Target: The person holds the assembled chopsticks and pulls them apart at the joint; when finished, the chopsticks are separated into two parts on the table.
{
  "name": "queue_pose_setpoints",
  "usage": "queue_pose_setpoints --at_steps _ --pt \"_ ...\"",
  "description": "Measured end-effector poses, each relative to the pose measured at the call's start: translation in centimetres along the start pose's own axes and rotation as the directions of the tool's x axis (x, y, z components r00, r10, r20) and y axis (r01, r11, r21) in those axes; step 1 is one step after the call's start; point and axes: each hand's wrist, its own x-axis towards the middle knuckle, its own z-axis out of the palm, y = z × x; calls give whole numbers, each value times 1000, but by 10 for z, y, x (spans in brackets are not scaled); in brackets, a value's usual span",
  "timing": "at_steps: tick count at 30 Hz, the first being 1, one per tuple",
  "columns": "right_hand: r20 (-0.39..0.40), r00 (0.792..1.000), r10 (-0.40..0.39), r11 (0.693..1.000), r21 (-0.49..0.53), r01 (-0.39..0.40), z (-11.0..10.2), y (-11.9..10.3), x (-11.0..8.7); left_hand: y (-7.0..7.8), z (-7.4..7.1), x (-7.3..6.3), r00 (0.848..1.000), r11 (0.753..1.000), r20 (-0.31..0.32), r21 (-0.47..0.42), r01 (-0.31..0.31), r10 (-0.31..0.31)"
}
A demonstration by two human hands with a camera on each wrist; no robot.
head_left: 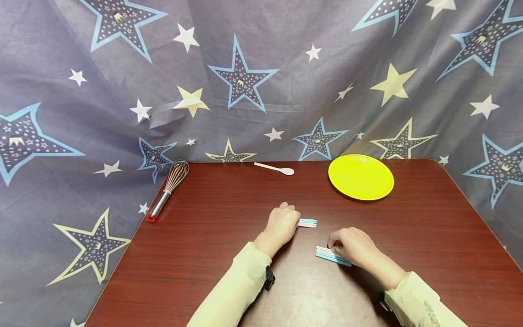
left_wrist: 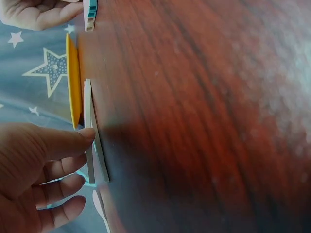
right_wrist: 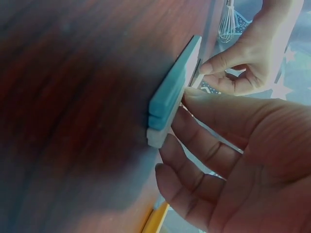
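Note:
My left hand [head_left: 283, 223] rests low over the middle of the table, its fingers at the left end of a small row of slim pale blue and whitish strips [head_left: 308, 223]. In the left wrist view its thumb lies against a whitish strip [left_wrist: 88, 104], with the other fingers curled behind. Nearer to me and to the right, my right hand [head_left: 354, 245] grips a second row of slim blue and white strips [head_left: 332, 257]. Seen in the right wrist view, its thumb and fingers pinch the white side of these stacked strips [right_wrist: 167, 92], the blue ones facing away from the palm.
On the wooden table [head_left: 196, 272], a yellow plate [head_left: 361, 177] lies at the back right. A white spoon [head_left: 275, 169] is by the back edge, and a whisk [head_left: 168, 190] with a red-tipped handle lies along the left edge. Star-patterned cloth [head_left: 282, 91] hangs behind and beside the table.

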Motion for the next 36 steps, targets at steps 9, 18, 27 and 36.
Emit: queue_pose_setpoints --at_steps 9,18,27,36 --pt "19 1000 -25 1000 11 25 0 2 -1 2 -2 0 1000 1000 15 4 -7 7" --pt "18 999 -27 999 21 26 0 3 -2 1 -1 1 1000 1000 19 5 -7 7" --pt "12 1000 -22 999 25 22 2 4 -2 3 3 1 1000 1000 13 5 -5 5" --pt "32 999 3 1000 23 -3 2 4 -4 2 6 -1 999 1000 24 2 22 -22"
